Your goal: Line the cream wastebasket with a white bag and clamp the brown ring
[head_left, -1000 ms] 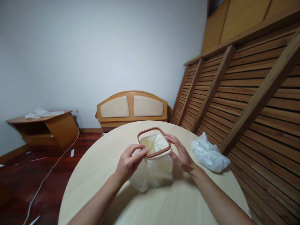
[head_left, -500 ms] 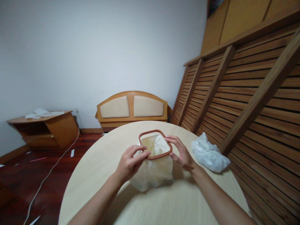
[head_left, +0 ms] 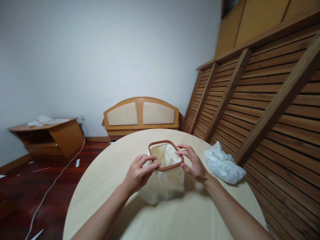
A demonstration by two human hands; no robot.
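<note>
A small trash bin [head_left: 167,185] stands on the round table, lined with a translucent white plastic bag [head_left: 150,195] that hangs down over its outside. Round the top sits a brown square ring [head_left: 167,167] with rounded corners. My left hand [head_left: 140,170] grips the ring's near left corner, thumb and fingers on it. My right hand [head_left: 193,165] holds the right side, with the thumb outside and a fingertip over the ring's inner edge. Inside, the bag lies in loose folds; the bin's bottom is hidden.
A crumpled white plastic bag [head_left: 223,163] lies at the table's [head_left: 100,186] right edge. Slatted wooden panels [head_left: 275,100] lean at the right. Behind stands a headboard [head_left: 141,115]; a low cabinet [head_left: 62,136] and a white cable [head_left: 53,185] are at the left.
My right index finger has shifted slightly left, over the ring's inner edge. The far side of the ring sits slightly lower. My left hand stays in place.
</note>
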